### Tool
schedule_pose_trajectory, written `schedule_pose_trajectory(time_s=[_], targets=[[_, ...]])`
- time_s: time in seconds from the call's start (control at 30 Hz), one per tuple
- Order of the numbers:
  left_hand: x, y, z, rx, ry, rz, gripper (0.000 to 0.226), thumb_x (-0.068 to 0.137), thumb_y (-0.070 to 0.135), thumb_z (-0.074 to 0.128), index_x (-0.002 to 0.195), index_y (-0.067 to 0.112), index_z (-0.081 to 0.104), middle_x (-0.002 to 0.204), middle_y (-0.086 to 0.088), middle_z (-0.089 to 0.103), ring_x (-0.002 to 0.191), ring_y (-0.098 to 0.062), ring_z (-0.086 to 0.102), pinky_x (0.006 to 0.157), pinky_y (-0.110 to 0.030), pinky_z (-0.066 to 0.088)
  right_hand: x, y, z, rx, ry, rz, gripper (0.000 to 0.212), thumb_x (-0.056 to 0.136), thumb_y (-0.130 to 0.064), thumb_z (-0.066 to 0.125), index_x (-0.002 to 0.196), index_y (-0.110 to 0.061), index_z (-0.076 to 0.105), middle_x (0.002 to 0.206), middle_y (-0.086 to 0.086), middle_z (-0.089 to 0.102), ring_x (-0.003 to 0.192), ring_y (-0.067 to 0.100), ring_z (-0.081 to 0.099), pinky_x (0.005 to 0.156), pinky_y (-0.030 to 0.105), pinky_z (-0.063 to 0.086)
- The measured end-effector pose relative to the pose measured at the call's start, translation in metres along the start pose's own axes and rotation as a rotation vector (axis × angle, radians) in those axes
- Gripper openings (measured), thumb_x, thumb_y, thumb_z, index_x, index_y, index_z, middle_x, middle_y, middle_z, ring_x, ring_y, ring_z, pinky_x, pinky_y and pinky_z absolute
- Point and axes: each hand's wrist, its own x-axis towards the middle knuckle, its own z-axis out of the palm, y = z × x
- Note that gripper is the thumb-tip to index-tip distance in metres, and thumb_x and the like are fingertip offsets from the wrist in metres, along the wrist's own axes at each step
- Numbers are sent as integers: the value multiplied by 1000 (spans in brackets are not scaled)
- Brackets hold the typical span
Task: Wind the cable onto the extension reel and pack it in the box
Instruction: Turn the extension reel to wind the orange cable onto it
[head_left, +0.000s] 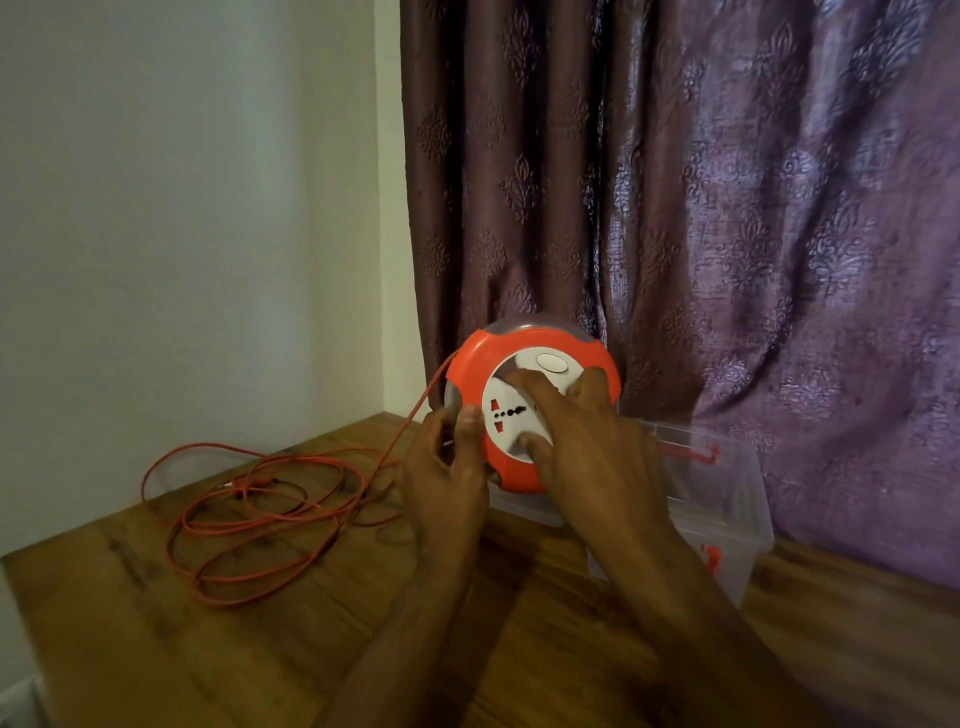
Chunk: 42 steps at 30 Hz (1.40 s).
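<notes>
The orange extension reel (524, 410) is held up on edge above the desk (291, 623), its white socket face turned toward the person. The left hand (447, 478) has its grip clamped on the reel's left rim, thumb in front. The right hand (587, 441) lies over the white face, fingers bent against it. The orange cable (260, 509) runs from the reel's left side down into loose loops on the desk's left half, near the wall. A clear box (727, 525) stands just behind the reel, against the curtain (727, 208).
</notes>
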Motion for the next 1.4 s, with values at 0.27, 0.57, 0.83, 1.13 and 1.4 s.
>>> schedule_pose_trajectory(time_s=[0.27, 0.57, 0.83, 1.13, 1.4], targets=[[-5, -1, 4, -5, -53, 21, 13, 89, 55, 51, 94, 51, 62, 92, 39, 66, 88, 10, 66, 57, -6, 49, 0, 1, 5, 128, 194, 196, 53, 86, -60, 49, 127, -28, 41, 98, 11, 68, 88, 36, 64, 61, 35, 38], [0, -7, -1, -53, -18, -28, 11, 91, 52, 54, 91, 55, 65, 94, 29, 71, 84, 0, 72, 58, -15, 55, 2, -2, -4, 108, 107, 45, 47, 91, -34, 50, 133, -31, 29, 126, 7, 48, 96, 36, 61, 73, 43, 53], [2, -11, -3, -41, 42, -52, 11, 89, 57, 52, 88, 57, 63, 93, 29, 70, 86, -1, 72, 62, -18, 58, 1, -5, -1, 25, -132, -161, 51, 91, -31, 52, 136, -45, 32, 154, 6, 10, 130, 36, 40, 90, 46, 49], [0, -14, 0, -27, 23, -57, 28, 87, 54, 55, 105, 37, 67, 97, 19, 72, 88, -6, 72, 62, -19, 59, 1, 4, 8, -40, -117, -73, 59, 92, -40, 50, 140, -52, 18, 149, 9, 17, 119, 37, 50, 86, 45, 51], [-2, -11, 1, -10, -23, -34, 17, 87, 59, 52, 94, 48, 63, 93, 27, 71, 88, 1, 69, 60, -15, 56, 0, 4, 14, 71, 78, 97, 63, 87, -61, 48, 141, -44, 22, 124, 5, 58, 104, 31, 61, 78, 39, 51]])
